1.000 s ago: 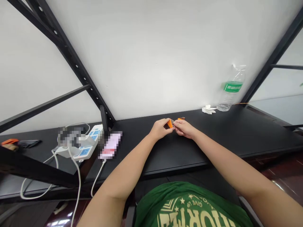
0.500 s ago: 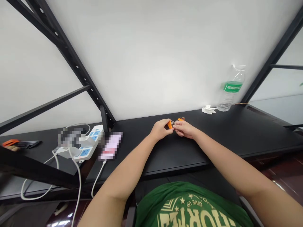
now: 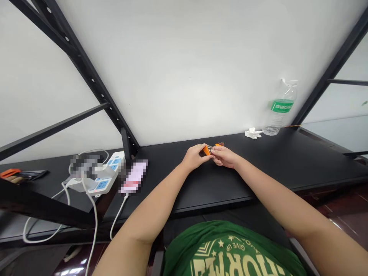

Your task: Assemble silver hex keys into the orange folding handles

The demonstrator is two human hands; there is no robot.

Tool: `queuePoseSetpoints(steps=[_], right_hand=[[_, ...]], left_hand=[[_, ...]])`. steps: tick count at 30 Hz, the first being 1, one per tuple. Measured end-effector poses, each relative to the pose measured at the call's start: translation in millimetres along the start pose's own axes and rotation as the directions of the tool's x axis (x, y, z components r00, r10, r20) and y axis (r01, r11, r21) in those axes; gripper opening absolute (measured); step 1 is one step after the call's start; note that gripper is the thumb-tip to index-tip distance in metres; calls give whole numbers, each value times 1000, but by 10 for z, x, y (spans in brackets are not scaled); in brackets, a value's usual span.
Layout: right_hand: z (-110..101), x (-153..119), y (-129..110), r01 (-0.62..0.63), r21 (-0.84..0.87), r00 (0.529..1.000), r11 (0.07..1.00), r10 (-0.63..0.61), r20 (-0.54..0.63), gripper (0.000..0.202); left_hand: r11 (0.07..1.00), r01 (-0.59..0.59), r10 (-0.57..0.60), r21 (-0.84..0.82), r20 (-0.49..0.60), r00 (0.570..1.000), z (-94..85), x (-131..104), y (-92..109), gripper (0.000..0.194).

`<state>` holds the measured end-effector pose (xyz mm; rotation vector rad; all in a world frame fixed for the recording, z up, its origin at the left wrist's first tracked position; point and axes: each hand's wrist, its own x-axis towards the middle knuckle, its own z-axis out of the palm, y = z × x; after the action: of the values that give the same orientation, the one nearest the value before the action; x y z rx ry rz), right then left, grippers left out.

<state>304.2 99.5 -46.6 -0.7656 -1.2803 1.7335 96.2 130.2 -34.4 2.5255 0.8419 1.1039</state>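
- Clock directions are read from the hands, with 12 o'clock toward the wall (image 3: pixel 186 76).
- The left hand (image 3: pixel 195 156) grips an orange piece (image 3: pixel 207 150) between thumb and fingers; the orange piece is tilted and raised just over the black worktop (image 3: pixel 207 184).
- The right hand (image 3: pixel 224 156), at 3 o'clock of the left hand and close to it, has its fingers closed in a pinch on the thin metal rods (image 3: pixel 211 148) beside the orange piece. How many rods are pinched is too small to tell.
- A second orange piece (image 3: pixel 220 144) with thin tips shows at 2 o'clock of the first, just beyond the right fingers. The right hand hides part of it.
- At 2 o'clock, near the back edge of the worktop, lies a crumpled white item (image 3: pixel 253 133).
- Farther out, between 2 and 3 o'clock, a clear bottle (image 3: pixel 280 109) with a green label stands upright near the wall.
- Between 8 and 9 o'clock lies a phone (image 3: pixel 134 177), its screen blurred, with a white cable (image 3: pixel 118 216) at its near end.
- Near 9 o'clock, past the phone, is a white power strip (image 3: pixel 110 174) with blue sockets and plugs in it.
- At the far left, also near 9 o'clock, an orange item (image 3: pixel 10 173) lies beside dark rods (image 3: pixel 33 175).
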Motion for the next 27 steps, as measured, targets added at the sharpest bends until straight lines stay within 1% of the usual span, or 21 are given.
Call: queuePoseSetpoints(steps=[5,12,15,20,27], right_hand=[[10,14,1,5,2,1000,1000,-5,-2,45],[26,13,12,-2,8,999,1000,2,-43,48],[16,24,26,-6,0,998,1000,6,-68,47],[4,45,43,5,-10,996,1000,-6,-91,43],[-14,53,36,12,-33,996,999,-15,-86,41]], left_hand=[[1000,5,-5,-4,29,1000,-18,1,31,37],[1000,7,-7,7,53,999,-28,7,45,31],[1000,5,-7,31,52,999,-39,2,49,28],[998,12,-17,58,91,996,-61,-16,74,23],[995,11,-17,100,56,998,-45,-18,33,19]])
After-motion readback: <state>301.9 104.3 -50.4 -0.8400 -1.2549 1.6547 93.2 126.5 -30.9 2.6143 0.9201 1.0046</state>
